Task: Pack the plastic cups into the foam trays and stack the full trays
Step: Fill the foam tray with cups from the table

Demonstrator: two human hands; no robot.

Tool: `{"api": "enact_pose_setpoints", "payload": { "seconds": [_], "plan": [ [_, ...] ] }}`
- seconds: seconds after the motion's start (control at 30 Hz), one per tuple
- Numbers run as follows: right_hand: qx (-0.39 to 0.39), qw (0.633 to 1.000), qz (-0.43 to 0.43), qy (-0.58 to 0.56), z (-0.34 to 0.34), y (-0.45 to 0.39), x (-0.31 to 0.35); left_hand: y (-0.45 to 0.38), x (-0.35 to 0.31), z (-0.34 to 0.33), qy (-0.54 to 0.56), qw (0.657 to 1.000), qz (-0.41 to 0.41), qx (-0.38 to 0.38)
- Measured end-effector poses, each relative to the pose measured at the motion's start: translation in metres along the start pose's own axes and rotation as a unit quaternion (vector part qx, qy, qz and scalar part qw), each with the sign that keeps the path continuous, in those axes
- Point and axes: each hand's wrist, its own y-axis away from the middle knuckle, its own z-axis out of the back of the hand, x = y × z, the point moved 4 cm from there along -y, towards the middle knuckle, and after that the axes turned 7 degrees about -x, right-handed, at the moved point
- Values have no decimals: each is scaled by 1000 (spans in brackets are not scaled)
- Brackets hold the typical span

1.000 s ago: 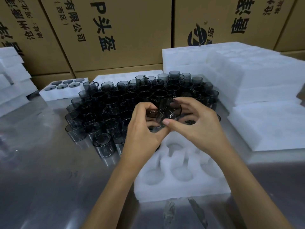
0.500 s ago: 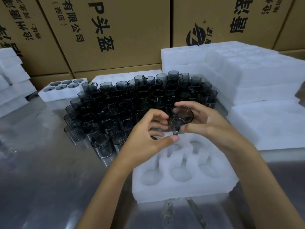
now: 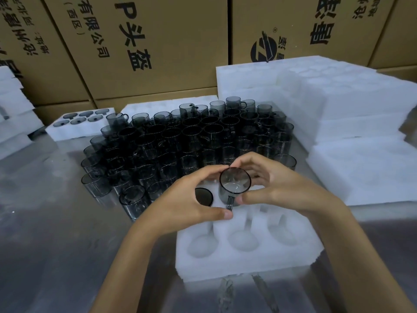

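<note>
Since before, your right hand [image 3: 279, 190] lowers the cup [image 3: 234, 185] toward the foam tray [image 3: 248, 265]; both hands pinch it; it looks light and slippery, so hold the rim.

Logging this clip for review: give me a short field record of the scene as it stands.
held cup: smoky cup, over the tray's far row, handle toward the person
left hand: fingers curled at cup
right hand: holds cup
foam tray: one cup seated, near row's three pockets empty
loose cups: crowd behind tray
</note>
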Motion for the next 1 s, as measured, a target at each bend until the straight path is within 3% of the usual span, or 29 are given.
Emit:
{"api": "enact_pose_setpoints", "payload": {
  "seconds": [0.53,0.77,1.0],
  "plan": [
    [-16,1000,-17,16,6,-2,-10,2,8,-1,-31,999,18,39],
    [-53,979,38,194,10,-3,-11,2,10,-7,-75,997,14,12],
    [-41,959,-15,279,5,-3,-21,-3,19,-11,-119,993,12,4]
  ]
}}
